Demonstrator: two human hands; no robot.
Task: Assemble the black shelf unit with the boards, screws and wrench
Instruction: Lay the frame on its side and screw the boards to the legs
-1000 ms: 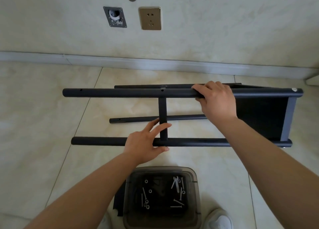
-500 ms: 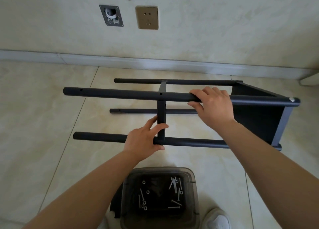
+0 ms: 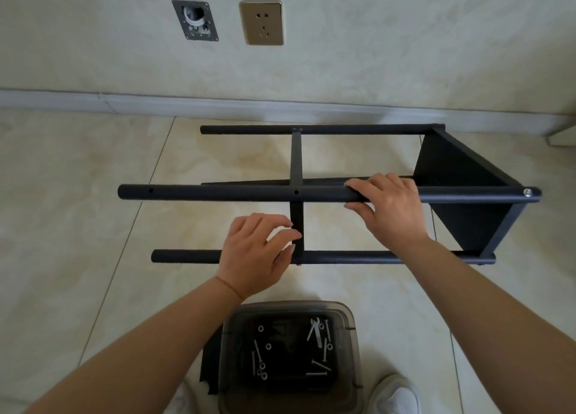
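1. I've rolled the shelf unit (image 3: 467,192) toward me on the floor (image 3: 78,226); the upper pole (image 3: 237,192) now sits nearer, its empty screw holes facing up.
2. My right hand (image 3: 386,208) still grips that pole.
3. My left hand (image 3: 258,254) pinches the middle board (image 3: 296,161), steadying it.
4. Screws (image 3: 321,365) and wrench (image 3: 313,328) wait in the box (image 3: 349,320); fastening looks next.

Bright even daylight, soft faint shadows on floor (image 3: 93,226), sharp focus, wide-angle bowing at edges, no glare
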